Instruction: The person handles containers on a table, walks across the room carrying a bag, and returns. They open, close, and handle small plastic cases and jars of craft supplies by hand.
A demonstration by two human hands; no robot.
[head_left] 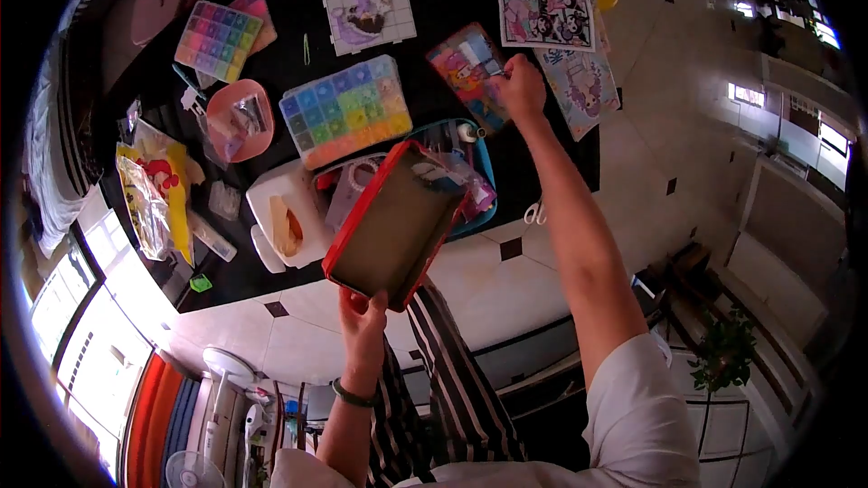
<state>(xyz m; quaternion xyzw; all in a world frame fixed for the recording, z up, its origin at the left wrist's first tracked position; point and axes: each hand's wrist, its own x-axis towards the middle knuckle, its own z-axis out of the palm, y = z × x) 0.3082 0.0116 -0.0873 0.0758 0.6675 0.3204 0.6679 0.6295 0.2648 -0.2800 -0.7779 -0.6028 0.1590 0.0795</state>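
Note:
My left hand (363, 330) is closed on the near edge of a red-rimmed box lid (393, 226), which tilts at the table's front edge with its brown inside facing up. My right hand (522, 89) reaches far out over the table. Its fingers are pinched together at the right side of a colourful printed flat box (461, 59), where a pale blue and white piece lies on top. What exactly those fingers hold is hidden. Behind the lid sits a blue basket (488, 176) with packets and small bottles, partly covered by it.
Bead organisers (348, 108) in many colours lie left of centre, beside a pink bowl (240, 122). A white tissue box (287, 212) stands at the front edge. A pegboard with a purple figure (369, 11) and printed sheets (547, 9) lie farther back. Yellow packaging (158, 190) is at left.

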